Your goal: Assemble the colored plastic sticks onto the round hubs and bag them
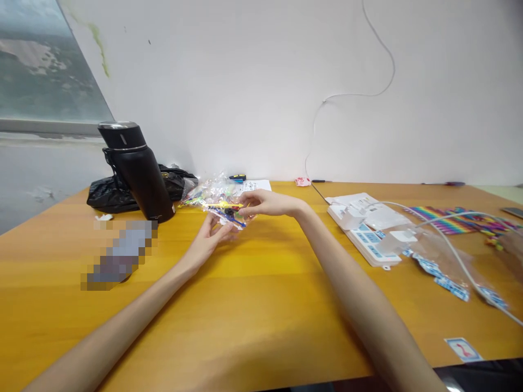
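Both my hands reach to the far middle of the yellow wooden table [253,305]. My left hand [210,237] lies palm up under a clear plastic bag of small colourful pieces [212,198], fingers curled against its near edge. My right hand [265,204] comes from the right, its fingers pinched on the same bag beside yellow, black and blue pieces [229,211]. The bag rests partly on the table.
A black flask [137,169] stands left of the bag, with a black bag [110,196] behind it. A white power strip [363,231] with plugs and white cables lies at the right, next to rainbow-striped strips [453,220] and clear packets. A blurred patch sits at the left.
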Action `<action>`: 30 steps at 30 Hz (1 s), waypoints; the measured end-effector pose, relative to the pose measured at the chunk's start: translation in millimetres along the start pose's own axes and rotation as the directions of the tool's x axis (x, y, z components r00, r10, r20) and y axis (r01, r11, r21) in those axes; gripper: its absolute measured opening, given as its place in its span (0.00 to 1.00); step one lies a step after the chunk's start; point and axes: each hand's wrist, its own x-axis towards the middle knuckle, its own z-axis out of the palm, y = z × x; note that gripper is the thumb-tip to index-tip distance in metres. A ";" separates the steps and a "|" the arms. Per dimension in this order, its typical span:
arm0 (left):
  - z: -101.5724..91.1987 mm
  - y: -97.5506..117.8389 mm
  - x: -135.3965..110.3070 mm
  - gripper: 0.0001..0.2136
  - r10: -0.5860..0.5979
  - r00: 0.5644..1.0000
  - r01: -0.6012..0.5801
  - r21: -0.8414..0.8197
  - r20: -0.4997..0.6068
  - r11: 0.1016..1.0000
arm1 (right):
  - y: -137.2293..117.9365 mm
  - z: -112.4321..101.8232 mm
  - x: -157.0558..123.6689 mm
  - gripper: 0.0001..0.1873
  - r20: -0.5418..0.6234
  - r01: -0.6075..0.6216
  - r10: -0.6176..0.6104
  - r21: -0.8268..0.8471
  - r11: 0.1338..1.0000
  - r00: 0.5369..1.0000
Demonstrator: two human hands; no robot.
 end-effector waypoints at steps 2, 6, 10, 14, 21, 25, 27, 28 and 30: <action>0.1 0.6 -0.3 0.24 -0.014 1.000 0.015 -0.013 0.013 1.000 | 1.5 -6.1 -5.1 0.15 -0.069 0.020 -0.017 0.042 0.999 0.997; -1.5 0.6 0.0 0.22 -0.043 0.999 0.043 -0.002 -0.002 0.999 | 3.0 -22.9 -20.5 0.18 -0.264 0.025 -0.005 0.072 0.997 0.965; -3.6 -3.6 0.8 0.23 -0.068 0.998 0.068 0.003 0.008 0.998 | 0.6 -44.8 -41.3 0.17 -0.501 0.080 -0.004 0.130 0.988 0.865; -4.9 -7.7 1.5 0.23 -0.076 0.997 0.076 0.017 0.021 0.997 | 5.8 -70.4 -65.4 0.14 -0.738 0.089 0.062 0.164 0.982 0.672; -3.0 -7.3 0.4 0.22 -0.073 0.997 0.071 0.044 0.027 0.996 | 69.5 -94.0 -88.7 0.10 -0.871 -0.186 0.293 0.237 0.953 0.393; -2.1 -6.7 0.7 0.22 -0.072 0.997 0.071 0.044 0.032 0.997 | 115.7 -84.8 -87.7 0.08 -0.822 -0.349 0.385 0.246 0.904 0.420; -2.4 -7.1 1.2 0.22 -0.069 0.997 0.067 0.051 0.032 0.996 | 135.2 -78.7 -85.5 0.09 -0.806 -0.427 0.419 0.232 0.874 0.418; -2.6 -7.4 1.5 0.23 -0.068 0.997 0.066 0.054 0.033 0.996 | 143.8 -76.1 -84.3 0.09 -0.802 -0.464 0.431 0.223 0.858 0.413; -3.0 -7.9 2.0 0.23 -0.070 0.997 0.067 0.061 0.037 0.996 | 158.2 -72.0 -81.9 0.10 -0.803 -0.525 0.446 0.200 0.827 0.397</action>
